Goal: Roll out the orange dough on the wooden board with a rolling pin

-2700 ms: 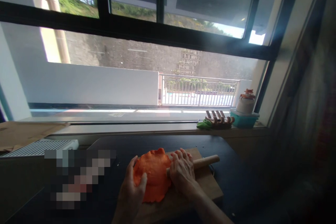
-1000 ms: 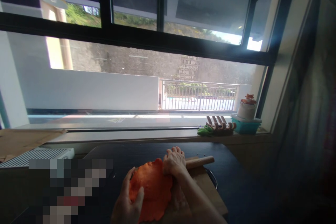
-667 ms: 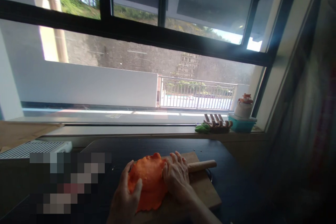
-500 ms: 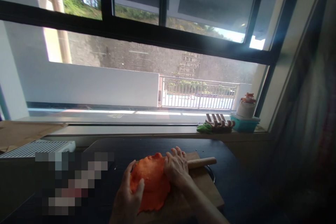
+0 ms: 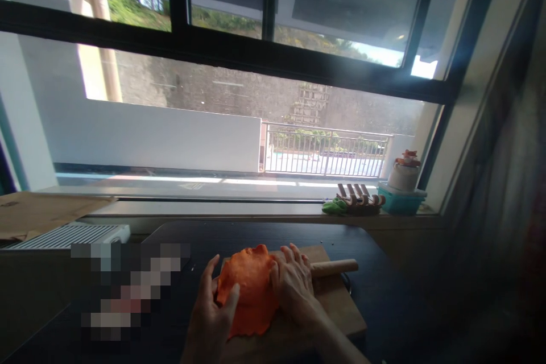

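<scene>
A flattened sheet of orange dough point(image 5: 249, 290) with an uneven edge lies on a wooden cutting board point(image 5: 341, 313). At its left rim is my left hand point(image 5: 211, 301), open, thumb over the dough and fingers spread along the side. My right hand point(image 5: 294, 281) is at the dough's right edge, fingers stretched forward and thumb side touching the dough. A wooden rolling pin point(image 5: 336, 267) sticks out to the right from beyond this hand; its left end is hidden, so I cannot tell if the hand touches it.
The board rests on a dark table point(image 5: 183, 239). A blurred patch point(image 5: 132, 296) covers things at left. On the windowsill stand a brown slatted rack point(image 5: 360, 199), a green item point(image 5: 334, 206) and a teal box point(image 5: 403, 199) with a white jar point(image 5: 404, 176) on it. Cardboard point(image 5: 46, 210) lies left.
The view has shifted slightly, moving the whole scene a little to the right. My right hand's fingers have bent slightly at the dough's edge; my left hand stays beside the dough.
</scene>
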`<move>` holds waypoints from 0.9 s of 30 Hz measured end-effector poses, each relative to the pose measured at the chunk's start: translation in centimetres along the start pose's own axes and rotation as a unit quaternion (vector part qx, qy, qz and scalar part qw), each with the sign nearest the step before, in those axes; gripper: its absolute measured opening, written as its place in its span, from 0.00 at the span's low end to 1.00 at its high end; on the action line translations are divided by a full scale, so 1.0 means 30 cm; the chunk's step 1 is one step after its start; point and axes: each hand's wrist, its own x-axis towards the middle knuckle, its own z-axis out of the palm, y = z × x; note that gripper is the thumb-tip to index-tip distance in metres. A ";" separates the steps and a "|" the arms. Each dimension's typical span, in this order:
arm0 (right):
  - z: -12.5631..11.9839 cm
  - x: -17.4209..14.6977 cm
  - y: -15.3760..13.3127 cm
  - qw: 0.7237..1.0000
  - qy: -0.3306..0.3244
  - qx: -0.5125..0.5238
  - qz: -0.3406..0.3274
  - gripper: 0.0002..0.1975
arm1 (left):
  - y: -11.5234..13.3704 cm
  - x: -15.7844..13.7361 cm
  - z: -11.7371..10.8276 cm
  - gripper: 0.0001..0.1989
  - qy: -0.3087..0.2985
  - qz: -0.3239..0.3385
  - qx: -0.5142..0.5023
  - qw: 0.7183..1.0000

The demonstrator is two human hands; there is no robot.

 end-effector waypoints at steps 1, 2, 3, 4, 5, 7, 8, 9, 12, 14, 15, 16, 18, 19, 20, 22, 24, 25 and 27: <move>0.000 0.000 -0.001 1.000 0.001 0.000 0.001 0.18 | 0.006 -0.010 0.001 0.40 -0.001 -0.004 -0.019 1.000; 0.001 0.014 -0.003 1.000 0.000 -0.004 0.003 0.18 | 0.012 -0.021 0.002 0.41 0.004 -0.004 -0.036 0.999; 0.002 0.039 -0.007 1.000 -0.002 -0.010 0.006 0.18 | 0.018 -0.033 0.003 0.41 0.012 -0.002 -0.052 0.999; 0.003 0.073 -0.011 1.000 -0.005 -0.016 0.010 0.18 | 0.024 -0.046 0.003 0.41 0.021 -0.001 -0.066 0.998; 0.004 0.112 -0.015 1.000 -0.009 -0.020 0.016 0.18 | 0.030 -0.058 0.001 0.41 0.031 -0.001 -0.076 0.997; 0.005 0.193 -0.021 0.999 -0.018 -0.017 0.037 0.17 | 0.040 -0.081 -0.004 0.41 0.046 -0.001 -0.083 0.995; 0.004 0.226 -0.021 0.999 -0.021 -0.011 0.048 0.17 | 0.044 -0.089 -0.008 0.41 0.051 0.002 -0.080 0.995; 0.003 0.252 -0.018 0.998 -0.021 -0.004 0.055 0.16 | 0.044 -0.096 -0.011 0.39 0.055 0.008 -0.072 0.996; 0.005 0.266 0.005 0.999 -0.020 0.012 0.048 0.15 | 0.032 -0.099 -0.015 0.35 0.056 0.034 -0.033 0.997; 0.010 0.236 0.029 1.000 -0.015 0.003 0.020 0.15 | 0.017 -0.083 -0.011 0.33 0.040 0.044 0.006 0.998; 0.012 0.216 0.041 1.000 -0.010 -0.007 0.005 0.15 | 0.011 -0.071 -0.008 0.34 0.027 0.048 0.028 0.998; 0.012 0.198 0.053 1.000 -0.004 -0.017 -0.008 0.14 | 0.007 -0.057 -0.004 0.34 0.017 0.054 0.049 0.997; 0.002 0.173 0.073 0.999 0.009 -0.032 -0.019 0.14 | 0.011 -0.028 0.004 0.34 0.012 0.069 0.071 0.995; -0.009 0.169 0.082 0.999 0.015 -0.035 -0.016 0.15 | 0.019 -0.015 0.006 0.34 0.015 0.070 0.064 0.995; -0.023 0.167 0.091 0.999 0.020 -0.035 -0.013 0.16 | 0.031 -0.004 0.006 0.35 0.018 0.064 0.046 0.997; -0.056 0.168 0.107 0.999 0.029 -0.032 -0.010 0.17 | 0.064 0.010 0.001 0.38 0.015 0.027 -0.010 0.999; -0.084 0.159 0.121 0.999 0.029 -0.030 -0.020 0.17 | 0.101 0.018 -0.009 0.41 0.003 -0.018 -0.067 0.998; -0.093 0.150 0.126 0.999 0.024 -0.031 -0.029 0.17 | 0.117 0.022 -0.015 0.43 -0.007 -0.038 -0.091 0.995; -0.098 0.122 0.133 0.998 0.005 -0.036 -0.048 0.17 | 0.142 0.034 -0.028 0.44 -0.046 -0.077 -0.133 0.987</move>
